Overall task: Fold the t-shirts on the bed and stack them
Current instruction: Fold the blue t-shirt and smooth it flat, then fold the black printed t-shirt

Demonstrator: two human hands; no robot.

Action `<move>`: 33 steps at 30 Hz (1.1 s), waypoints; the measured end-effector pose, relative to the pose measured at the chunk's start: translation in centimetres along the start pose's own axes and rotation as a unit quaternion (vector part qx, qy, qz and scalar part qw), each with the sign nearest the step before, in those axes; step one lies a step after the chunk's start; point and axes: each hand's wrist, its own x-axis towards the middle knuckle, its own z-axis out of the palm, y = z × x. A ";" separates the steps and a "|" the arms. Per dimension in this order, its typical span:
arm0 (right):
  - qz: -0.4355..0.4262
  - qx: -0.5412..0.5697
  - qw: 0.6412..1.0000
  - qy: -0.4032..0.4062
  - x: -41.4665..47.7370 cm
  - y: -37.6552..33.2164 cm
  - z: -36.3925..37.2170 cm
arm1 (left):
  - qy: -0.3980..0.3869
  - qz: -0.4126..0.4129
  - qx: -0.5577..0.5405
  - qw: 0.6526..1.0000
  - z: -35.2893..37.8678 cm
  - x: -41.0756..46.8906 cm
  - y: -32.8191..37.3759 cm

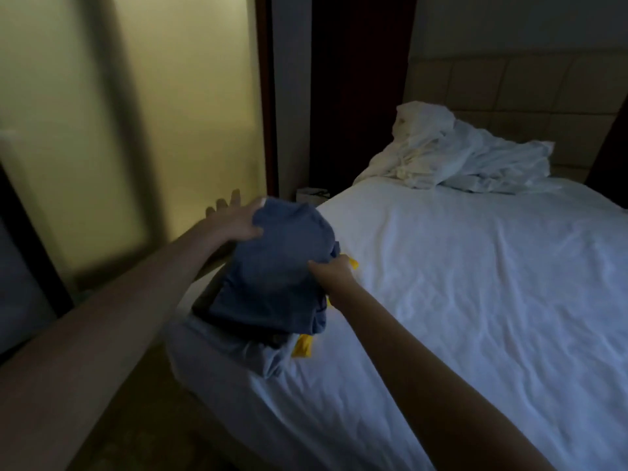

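A folded blue t-shirt tops a small stack at the left edge of the bed. Under it show a yellow t-shirt and a pale blue one. My left hand lies against the stack's far left side, fingers straight and spread, thumb on the blue cloth. My right hand grips the stack's right edge, fingers curled into the layers. The picture is dim and blurred, so the lower layers are hard to tell apart.
Crumpled white bedding lies by the padded headboard. A frosted glass door stands left of the bed. A small white bag sits on the floor at the bed's far left corner.
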 end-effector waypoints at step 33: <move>-0.198 -0.435 0.878 0.011 -9.1 7.2 -13.2 | 0.007 0.163 -0.150 0.975 12.5 -10.1 14.7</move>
